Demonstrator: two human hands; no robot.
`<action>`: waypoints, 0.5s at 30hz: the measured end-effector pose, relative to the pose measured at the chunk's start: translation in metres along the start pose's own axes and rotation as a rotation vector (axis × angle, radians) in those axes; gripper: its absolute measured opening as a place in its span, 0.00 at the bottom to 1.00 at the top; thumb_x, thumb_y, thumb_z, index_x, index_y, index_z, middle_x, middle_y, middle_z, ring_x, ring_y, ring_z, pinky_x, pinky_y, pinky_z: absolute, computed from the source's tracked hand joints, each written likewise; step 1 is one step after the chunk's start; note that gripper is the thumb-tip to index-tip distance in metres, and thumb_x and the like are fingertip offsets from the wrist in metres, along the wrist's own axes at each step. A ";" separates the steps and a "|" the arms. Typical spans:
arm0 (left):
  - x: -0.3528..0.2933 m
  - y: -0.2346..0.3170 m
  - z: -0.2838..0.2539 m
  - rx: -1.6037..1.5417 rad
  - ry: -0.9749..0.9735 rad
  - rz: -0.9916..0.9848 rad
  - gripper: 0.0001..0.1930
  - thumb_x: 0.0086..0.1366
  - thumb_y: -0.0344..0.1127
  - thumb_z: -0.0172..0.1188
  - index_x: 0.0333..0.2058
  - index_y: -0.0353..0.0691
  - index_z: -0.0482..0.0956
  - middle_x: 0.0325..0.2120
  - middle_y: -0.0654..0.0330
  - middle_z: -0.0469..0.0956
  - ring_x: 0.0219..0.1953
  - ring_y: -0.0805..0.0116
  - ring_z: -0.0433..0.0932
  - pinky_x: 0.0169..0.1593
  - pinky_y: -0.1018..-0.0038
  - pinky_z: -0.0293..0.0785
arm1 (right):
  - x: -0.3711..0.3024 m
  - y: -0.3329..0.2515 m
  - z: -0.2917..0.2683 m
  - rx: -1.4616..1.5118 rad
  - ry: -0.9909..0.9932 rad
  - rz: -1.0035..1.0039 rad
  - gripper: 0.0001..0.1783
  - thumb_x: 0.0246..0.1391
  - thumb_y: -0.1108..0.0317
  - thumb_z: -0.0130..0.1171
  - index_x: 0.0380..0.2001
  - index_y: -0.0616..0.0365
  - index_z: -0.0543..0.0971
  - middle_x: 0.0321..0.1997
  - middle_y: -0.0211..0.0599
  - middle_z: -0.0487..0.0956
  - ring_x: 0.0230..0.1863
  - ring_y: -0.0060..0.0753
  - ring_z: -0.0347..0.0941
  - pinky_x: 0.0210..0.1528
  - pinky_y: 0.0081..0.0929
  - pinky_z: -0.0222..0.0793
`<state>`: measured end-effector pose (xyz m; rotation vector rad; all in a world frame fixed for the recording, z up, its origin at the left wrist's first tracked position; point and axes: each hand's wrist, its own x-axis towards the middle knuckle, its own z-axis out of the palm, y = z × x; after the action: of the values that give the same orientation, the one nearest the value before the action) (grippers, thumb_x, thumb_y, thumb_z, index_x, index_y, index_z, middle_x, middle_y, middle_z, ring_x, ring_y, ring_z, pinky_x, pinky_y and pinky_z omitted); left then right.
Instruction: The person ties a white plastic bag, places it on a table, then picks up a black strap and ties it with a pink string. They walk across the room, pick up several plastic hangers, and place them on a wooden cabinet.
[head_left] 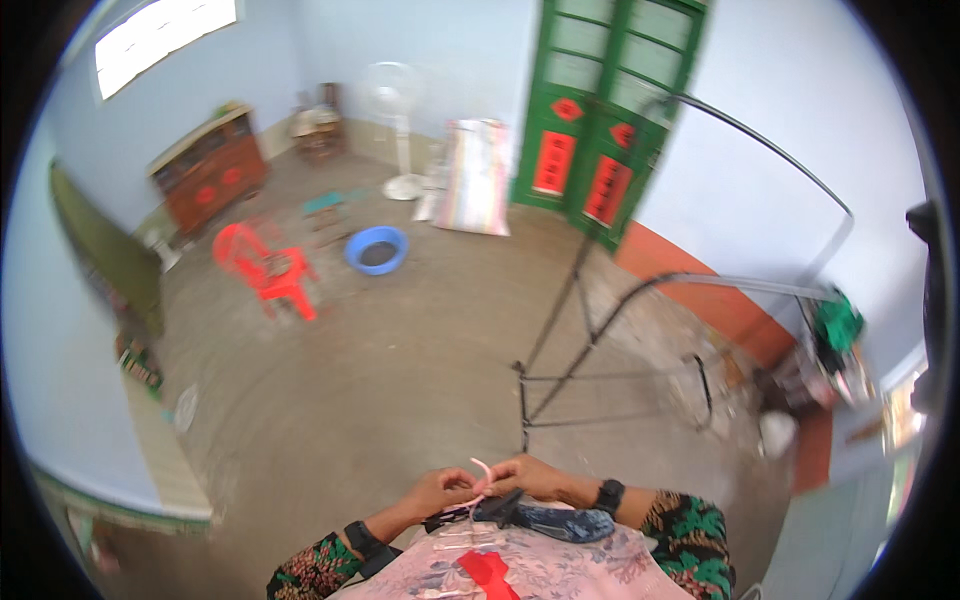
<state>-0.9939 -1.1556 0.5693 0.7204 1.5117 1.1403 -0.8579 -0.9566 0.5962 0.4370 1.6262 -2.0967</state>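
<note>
Low in the head view, my left hand (443,490) and my right hand (528,477) meet in front of my body. Fingers of both are pinched around a thin, curved pink strip (483,468), whose end sticks up between them; its kind is not plain. Just under my right hand is a dark blue patterned cloth piece (565,523) with a black part at its left. Pale pink floral fabric (420,570) spreads below the hands, with a red ribbon-like piece (488,574) on it. Dark bands circle both wrists.
A black metal frame (590,345) stands ahead to the right. Farther off are a red plastic chair (265,268), a blue basin (377,250), a white fan (403,185), a striped sack (475,180) and green double doors (575,120). A wooden cabinet (210,170) stands at far left.
</note>
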 end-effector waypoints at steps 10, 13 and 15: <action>0.033 0.026 -0.003 0.315 -0.226 0.068 0.12 0.61 0.38 0.68 0.39 0.38 0.83 0.31 0.64 0.83 0.33 0.80 0.78 0.38 0.78 0.75 | -0.031 0.011 0.002 -0.015 0.240 -0.094 0.13 0.56 0.70 0.68 0.43 0.63 0.85 0.42 0.32 0.84 0.44 0.21 0.77 0.51 0.21 0.71; 0.045 0.029 0.002 0.307 -0.287 0.124 0.11 0.62 0.38 0.67 0.38 0.38 0.82 0.30 0.67 0.82 0.33 0.81 0.76 0.38 0.78 0.73 | -0.041 0.008 0.005 -0.033 0.302 -0.078 0.12 0.56 0.71 0.67 0.43 0.63 0.85 0.41 0.33 0.84 0.42 0.20 0.77 0.48 0.20 0.72; 0.045 0.028 0.009 0.256 -0.337 0.124 0.12 0.62 0.39 0.67 0.39 0.39 0.81 0.29 0.69 0.80 0.33 0.82 0.74 0.39 0.78 0.72 | -0.048 0.009 0.007 -0.036 0.360 -0.049 0.12 0.58 0.71 0.65 0.44 0.63 0.85 0.40 0.33 0.84 0.40 0.19 0.77 0.44 0.19 0.72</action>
<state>-1.0008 -1.1030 0.5781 1.1349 1.3494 0.8682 -0.8119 -0.9576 0.6150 0.8080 1.8843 -2.1111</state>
